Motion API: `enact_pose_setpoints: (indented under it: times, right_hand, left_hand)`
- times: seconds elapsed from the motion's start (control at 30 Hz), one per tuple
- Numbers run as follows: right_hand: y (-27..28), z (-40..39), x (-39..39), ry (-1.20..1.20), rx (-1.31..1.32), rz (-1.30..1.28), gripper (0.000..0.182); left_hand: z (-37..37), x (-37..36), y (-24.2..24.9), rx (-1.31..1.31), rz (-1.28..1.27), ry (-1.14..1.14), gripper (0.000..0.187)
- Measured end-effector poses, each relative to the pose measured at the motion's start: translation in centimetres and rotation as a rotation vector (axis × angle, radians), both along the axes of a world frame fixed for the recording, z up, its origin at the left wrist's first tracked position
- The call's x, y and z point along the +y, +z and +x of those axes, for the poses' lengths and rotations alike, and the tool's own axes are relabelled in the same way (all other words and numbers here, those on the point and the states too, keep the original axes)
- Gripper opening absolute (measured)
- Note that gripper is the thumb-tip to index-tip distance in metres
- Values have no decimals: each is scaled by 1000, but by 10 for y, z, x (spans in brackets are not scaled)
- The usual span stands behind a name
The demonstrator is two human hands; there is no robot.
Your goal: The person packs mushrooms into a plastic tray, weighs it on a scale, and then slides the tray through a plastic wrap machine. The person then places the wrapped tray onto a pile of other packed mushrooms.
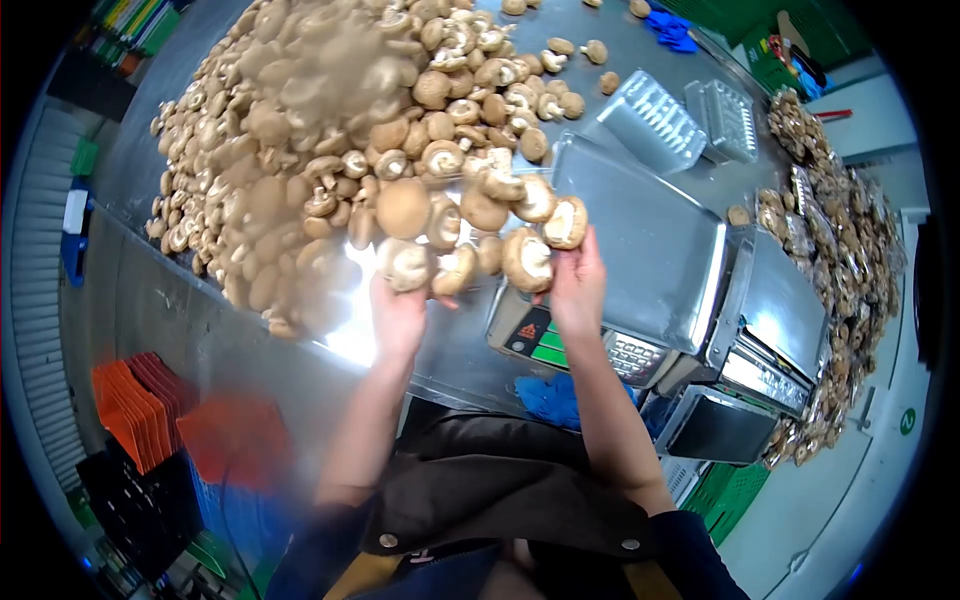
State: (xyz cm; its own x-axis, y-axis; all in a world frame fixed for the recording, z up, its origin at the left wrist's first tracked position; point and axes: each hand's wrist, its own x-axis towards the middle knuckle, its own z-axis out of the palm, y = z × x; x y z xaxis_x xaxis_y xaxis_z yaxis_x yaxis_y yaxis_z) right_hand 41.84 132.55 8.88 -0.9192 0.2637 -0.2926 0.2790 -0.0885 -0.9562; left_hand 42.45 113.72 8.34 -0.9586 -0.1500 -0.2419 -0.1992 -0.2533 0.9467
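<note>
Between my hands is a group of brown-capped mushrooms (485,210), apparently in a clear plastic tray whose edges barely show. My left hand (400,318) is closed at the near left side, its fingers partly hidden under the mushrooms. At the right end my right hand (578,285) grips, thumb up beside a mushroom (565,222) with its gills showing. The load is held above the metal table (440,355), just left of a weighing scale (640,250). Beyond it lies a big heap of loose mushrooms (330,110), part of it blurred by a smear on the lens.
Clear plastic trays (655,120) stand behind the scale. A wrapping machine (770,300) is on the right, with many packed mushrooms (850,260) beyond. Blue gloves (560,398) lie by the table's near edge. Orange crates (130,410) stand at lower left.
</note>
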Motion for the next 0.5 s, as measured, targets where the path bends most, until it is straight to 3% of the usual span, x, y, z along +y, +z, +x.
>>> enact_pose_setpoints:
  times: [0.07, 0.2, 0.27, 0.4, 0.5]
  right_hand:
    - [-27, 9, 39, -84, 217, 306, 29]
    - [-20, 35, 108, -147, 61, 559, 28]
    - [-32, 46, 141, -146, 6, 784, 33]
    - [-40, 55, 178, -101, 141, 1113, 37]
    - [-46, 59, 193, -5, 91, 1110, 39]
  left_hand:
    - [1, 25, -4, -4, 42, -179, 16]
    - [-5, 87, -13, -86, 74, -392, 32]
    - [-13, 108, -10, -83, -49, -561, 34]
    - [-23, 136, -23, -39, -321, -668, 41]
    - [-29, 136, -34, 63, -489, -727, 51]
